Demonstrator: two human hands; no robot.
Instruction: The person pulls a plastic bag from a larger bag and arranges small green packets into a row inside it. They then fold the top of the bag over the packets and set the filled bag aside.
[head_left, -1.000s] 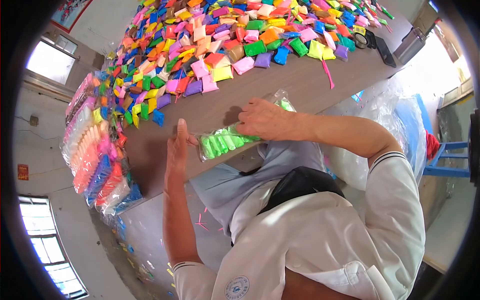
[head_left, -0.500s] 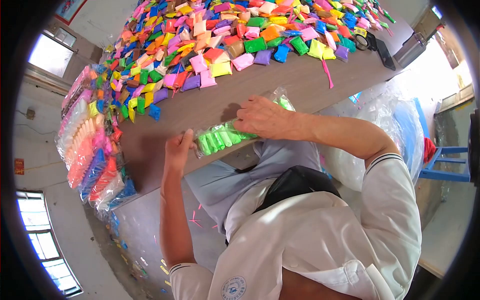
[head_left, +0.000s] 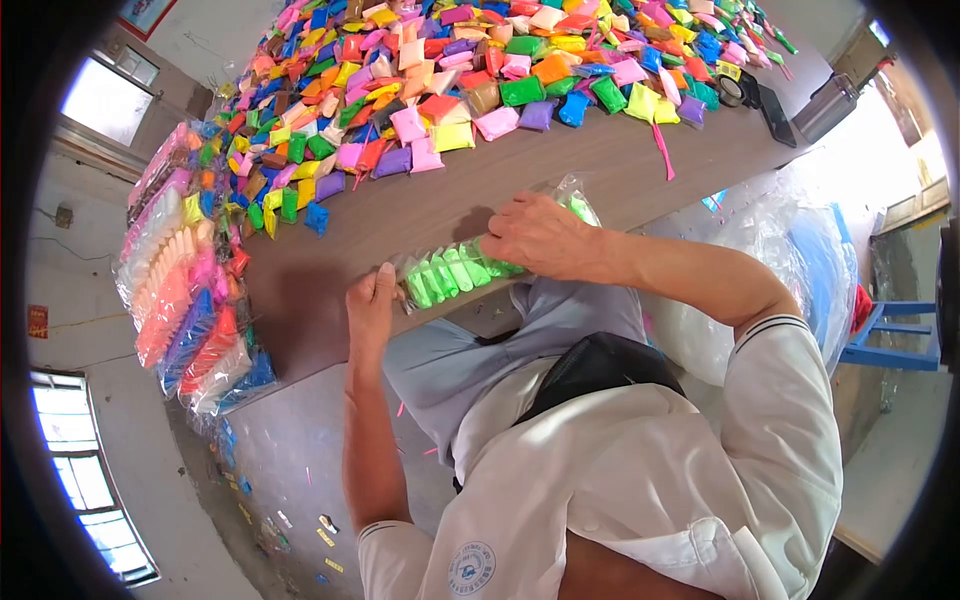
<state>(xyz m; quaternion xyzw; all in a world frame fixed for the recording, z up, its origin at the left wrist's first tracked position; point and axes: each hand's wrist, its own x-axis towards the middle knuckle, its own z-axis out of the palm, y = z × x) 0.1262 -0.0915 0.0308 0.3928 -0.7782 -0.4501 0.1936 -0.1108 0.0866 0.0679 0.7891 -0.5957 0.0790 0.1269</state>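
Observation:
A long clear plastic bag point(head_left: 455, 272) with a row of bright green packets inside lies along the table's near edge. My left hand point(head_left: 371, 305) is closed on its left end, thumb up, with the fingertips partly hidden. Over the right part of the bag, my right hand point(head_left: 543, 236) has its fingers curled down on the plastic and covers some packets. Beyond this hand, the bag's loose clear end sticks up with a bit of green in it.
A large heap of small colourful packets point(head_left: 520, 92) covers the far side of the brown table point(head_left: 400, 222). Filled clear bags point(head_left: 185, 290) hang over its left edge. A roll of tape point(head_left: 730, 91), a phone point(head_left: 776, 116) and a metal flask point(head_left: 827, 106) stand at right, near a blue stool point(head_left: 890, 335).
Both hands and the bag appear slightly further right in the view, and the whole scene has shifted a little. Both hands keep their places on the bag.

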